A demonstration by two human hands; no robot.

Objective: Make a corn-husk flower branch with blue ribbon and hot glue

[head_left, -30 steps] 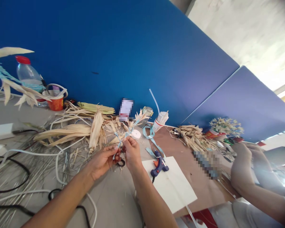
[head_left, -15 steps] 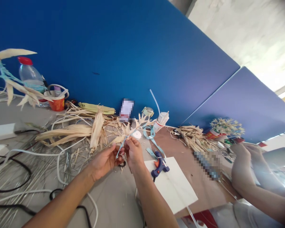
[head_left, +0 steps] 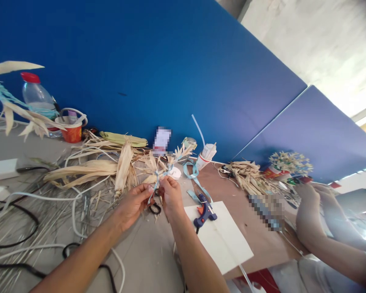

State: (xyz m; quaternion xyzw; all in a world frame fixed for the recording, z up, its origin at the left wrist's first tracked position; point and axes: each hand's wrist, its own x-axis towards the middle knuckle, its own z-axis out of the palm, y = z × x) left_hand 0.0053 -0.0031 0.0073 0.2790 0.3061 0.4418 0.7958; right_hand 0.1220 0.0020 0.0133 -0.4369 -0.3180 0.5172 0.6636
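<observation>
Left hand (head_left: 136,205) has shifted a little since half a second ago: back then its palm looked more opened out, and now it's turned in, with the thumb and fingers pinched on the lower end of the blue-wrapped sprig (head_left: 153,193). Sprig's changed its angle too. It was leaning over to the right, and now its forked top spreads out more, with pale husk petals on both sides. Right hand (head_left: 171,194) has barely budged, thumb and fingers closed on the stem just above the left one, near where it splits. So yeah, both hands are on the same piece, held up over the table (head_left: 146,256), and the two sets of fingertips are really close together. Can't make out every fingertip, some are tucked behind.

Right under the hands there's a black loop (head_left: 155,208), partly covered, can't tell what it belongs to. Just behind the sprig sits a round white thing (head_left: 175,174), with a curl of blue ribbon (head_left: 190,170) beside it. Over to the right, a blue glue gun (head_left: 205,212) lies on a white board (head_left: 228,242).

Dried corn husks (head_left: 88,171) are heaped on the left, and a bigger blue-wrapped branch (head_left: 2,92) pokes in at the far left, in front of a red-capped bottle (head_left: 38,97). Someone else's forearm (head_left: 311,221) shows at the right edge.
</observation>
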